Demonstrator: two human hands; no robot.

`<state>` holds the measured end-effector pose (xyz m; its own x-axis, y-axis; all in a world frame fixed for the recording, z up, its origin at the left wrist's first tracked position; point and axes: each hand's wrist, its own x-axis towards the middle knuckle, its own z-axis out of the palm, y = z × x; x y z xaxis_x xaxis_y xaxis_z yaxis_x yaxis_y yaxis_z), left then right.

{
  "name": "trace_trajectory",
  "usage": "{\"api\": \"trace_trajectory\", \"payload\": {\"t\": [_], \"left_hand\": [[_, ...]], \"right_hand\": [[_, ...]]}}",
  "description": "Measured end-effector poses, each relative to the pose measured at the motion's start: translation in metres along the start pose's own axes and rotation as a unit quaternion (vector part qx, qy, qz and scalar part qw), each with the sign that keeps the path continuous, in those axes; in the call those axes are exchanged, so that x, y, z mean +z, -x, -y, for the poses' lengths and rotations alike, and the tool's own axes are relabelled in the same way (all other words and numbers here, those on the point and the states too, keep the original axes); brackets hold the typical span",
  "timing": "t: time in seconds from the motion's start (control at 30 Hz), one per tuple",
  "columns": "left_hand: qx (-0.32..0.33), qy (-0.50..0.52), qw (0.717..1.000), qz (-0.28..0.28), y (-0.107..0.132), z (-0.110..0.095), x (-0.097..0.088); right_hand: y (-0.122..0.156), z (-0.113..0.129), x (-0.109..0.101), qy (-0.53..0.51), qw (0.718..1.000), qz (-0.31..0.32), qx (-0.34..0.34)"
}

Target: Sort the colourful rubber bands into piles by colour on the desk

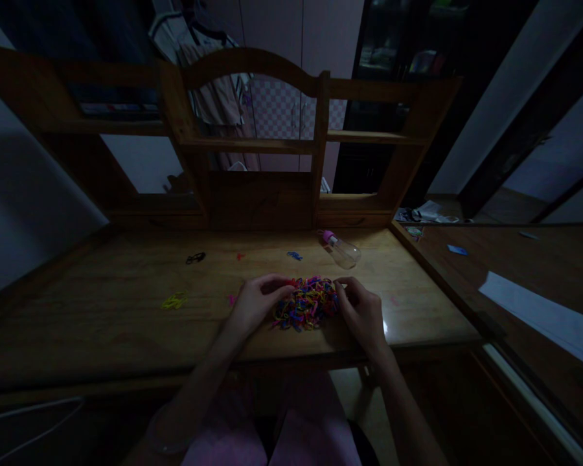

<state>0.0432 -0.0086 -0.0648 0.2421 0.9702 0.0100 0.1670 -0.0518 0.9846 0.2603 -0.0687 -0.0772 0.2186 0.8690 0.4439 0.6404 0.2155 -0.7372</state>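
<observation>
Multicoloured band heap (307, 305) | left hand (253, 301), right hand (363, 312) flanking it | fingers (272, 279) curled, grip too dim to tell

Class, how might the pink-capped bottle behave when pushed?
The pink-capped bottle would probably roll, since its rounded body lies sideways. Its taper may curve that path. It could be light: no contents show through its clear wall.

A single view is given, taken from the head, above the near edge of the surface (126, 323). It is faced forward and tilted down, with a wide field: the lap (315, 437) is caught at the bottom, the hands (256, 303) are seen close, from above and behind, and the shelf (257, 146) and cupboard (276, 39) are taken in beyond.
</observation>
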Motion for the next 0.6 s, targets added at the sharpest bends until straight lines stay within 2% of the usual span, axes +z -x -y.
{"api": "trace_trajectory", "payload": {"t": [0.2,0.3,0.37,0.43,0.5,0.6], "left_hand": [[0.001,0.036,0.999,-0.008,0.0,0.002,0.004],[0.007,0.036,0.999,-0.011,0.005,0.001,0.006],[0.005,0.02,1.0,-0.019,0.006,0.0,0.0],[0.009,-0.013,0.999,-0.042,0.002,-0.001,-0.017],[0.03,-0.071,0.994,-0.077,-0.01,0.0,-0.046],[0.089,-0.243,0.961,-0.098,-0.042,0.005,-0.093]], "right_hand": [[-0.003,0.038,0.018,-0.107,0.989,0.09,-0.058],[-0.003,0.046,0.028,-0.122,0.986,0.084,-0.082],[-0.002,0.045,0.03,-0.121,0.986,0.072,-0.086],[-0.001,0.04,0.027,-0.11,0.99,0.051,-0.075],[-0.001,0.031,0.023,-0.094,0.994,0.022,-0.052],[-0.001,0.016,0.019,-0.084,0.996,-0.019,-0.004]]}}
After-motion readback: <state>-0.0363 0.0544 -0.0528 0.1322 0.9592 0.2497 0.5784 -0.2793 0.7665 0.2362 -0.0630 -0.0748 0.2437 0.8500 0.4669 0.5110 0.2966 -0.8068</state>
